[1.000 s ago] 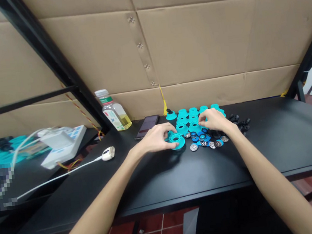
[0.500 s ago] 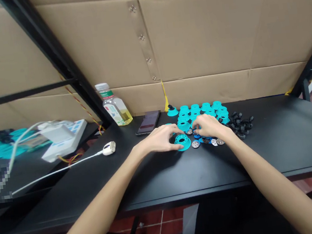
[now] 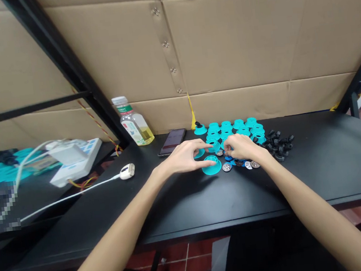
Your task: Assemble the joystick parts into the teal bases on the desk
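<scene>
Head view. Landmark: the teal disc (image 3: pixel 212 166), lying flat on the black table (image 3: pixel 189 208).

- Left hand (image 3: pixel 186 157): just left of the disc, loosely open, thumb at its left rim, index finger stretched out beyond it. It is not clamped on the disc.
- Right hand (image 3: pixel 242 148): just right of and beyond the disc, fingertips bunched down into the small round pieces (image 3: pixel 226 167). I cannot tell whether one is pinched.
- Judgement: pin the disc flat by its rim and leave the centre hole clear. Lift one small piece at a time, since they lie touching.
- Disc: round, wide flange, raised collar about a centre hole, matt teal plastic.
- More teal parts (image 3: pixel 238 125) stand in rows beyond the disc. Black parts (image 3: pixel 278 146) are heaped well to its right. Phone (image 3: pixel 171 141) and bottle (image 3: pixel 133 125) lie beyond it to the left.
</scene>
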Demonstrator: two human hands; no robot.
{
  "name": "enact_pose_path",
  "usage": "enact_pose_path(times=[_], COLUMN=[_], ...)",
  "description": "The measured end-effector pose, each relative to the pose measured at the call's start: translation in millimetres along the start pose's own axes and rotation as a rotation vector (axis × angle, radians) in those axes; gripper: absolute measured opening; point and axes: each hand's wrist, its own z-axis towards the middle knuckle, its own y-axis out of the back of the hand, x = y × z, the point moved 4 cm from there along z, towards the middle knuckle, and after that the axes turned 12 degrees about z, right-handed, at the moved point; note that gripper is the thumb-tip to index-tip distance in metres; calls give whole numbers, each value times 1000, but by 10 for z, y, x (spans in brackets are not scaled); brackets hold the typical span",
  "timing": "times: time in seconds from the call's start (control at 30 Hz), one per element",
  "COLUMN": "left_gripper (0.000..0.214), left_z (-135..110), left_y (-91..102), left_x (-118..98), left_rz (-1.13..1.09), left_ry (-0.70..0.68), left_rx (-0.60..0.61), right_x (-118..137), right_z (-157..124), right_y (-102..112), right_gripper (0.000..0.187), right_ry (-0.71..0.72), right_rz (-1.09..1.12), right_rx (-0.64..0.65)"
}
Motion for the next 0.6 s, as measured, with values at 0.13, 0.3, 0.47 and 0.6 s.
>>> enact_pose_path(times=[0.13,0.3,0.47,0.6], left_gripper=[57,55,48,35], left_z=[0,-7,11,49], left_y=[-15,-14,-43,-117], left_x=[12,24,28,7], left_rz=[-20,-47,-49,-85], left_ry=[-17,-34,-30,15], left_rx=[-21,-49,-90,-175], right_x=[9,20,-19,-38], right_z=[5,-12,-6,35], right_y=[8,37,60,44], right_gripper=[17,17,14,14], right_ry=[-5,-4,18,85], right_rz=[-29,-40,118,349], right_rx=[5,7,-29,-59])
